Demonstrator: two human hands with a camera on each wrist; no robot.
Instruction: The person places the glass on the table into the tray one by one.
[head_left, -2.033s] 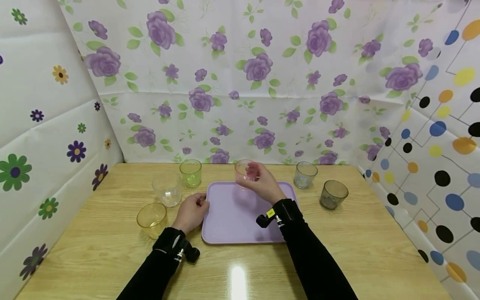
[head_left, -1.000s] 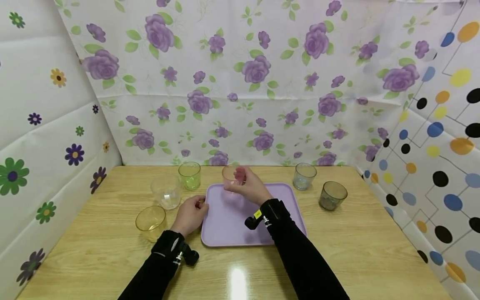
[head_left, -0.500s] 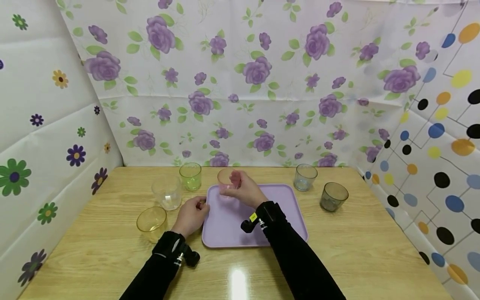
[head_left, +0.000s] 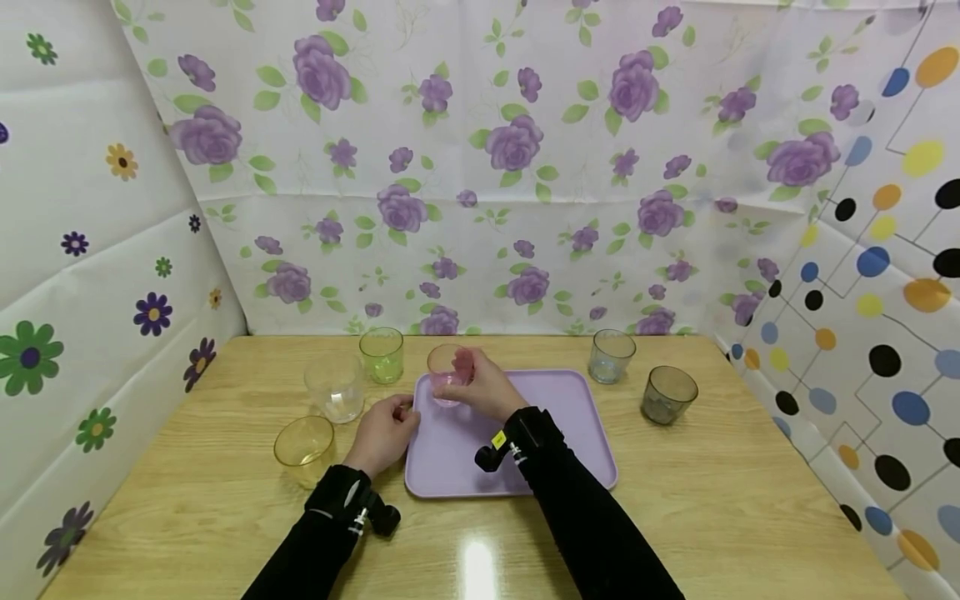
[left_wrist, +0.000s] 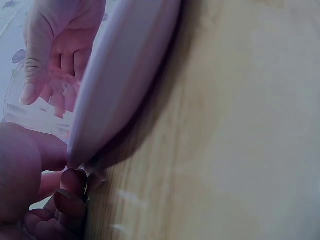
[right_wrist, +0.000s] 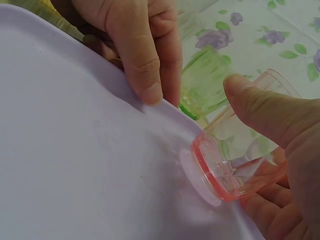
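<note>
A person's right hand grips a small pink tumbler by its side wall, thumb and fingers curled round it, the base at or just above the far left corner of a lilac tray on a wooden table. The left hand pinches the tray's left rim, thumb on top and fingers tucked beneath. The tumbler looks like thin, clear plastic: probably light, stiff and smooth enough to slip, so a hold round the middle of the wall seems the surest. Off the tray stand a green tumbler, a clear tumbler and a yellow tumbler to the left, and a pale blue tumbler and a grey tumbler to the right, all upright and apart.
</note>
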